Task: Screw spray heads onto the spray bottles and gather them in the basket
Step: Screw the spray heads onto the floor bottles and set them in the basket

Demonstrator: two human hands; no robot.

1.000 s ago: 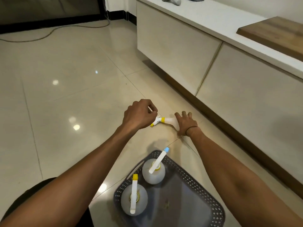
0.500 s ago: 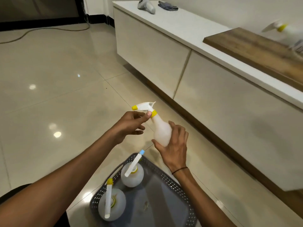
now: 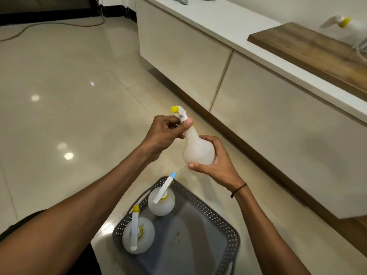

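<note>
A round translucent white spray bottle (image 3: 196,149) is held upright above the floor, cupped from below and the right by my right hand (image 3: 216,161). My left hand (image 3: 164,133) pinches its white spray head (image 3: 181,116), which has a yellow nozzle tip and a yellow collar at the bottle's neck. Below sits a grey perforated basket (image 3: 232,233) holding two bottles: one with a blue-tipped head (image 3: 161,199) and one with a yellow-tipped head (image 3: 138,237).
A long low white cabinet (image 3: 258,100) runs along the right, with a wooden board (image 3: 309,50) on top. Another spray bottle with a yellow collar (image 3: 345,26) stands blurred at the top right. A cable (image 3: 49,26) lies on the glossy tiled floor at the far left.
The bottle was lying on the floor under both hands; it has been lifted, stood upright and brought closer above the basket. The spray head has turned from sideways to pointing away.
</note>
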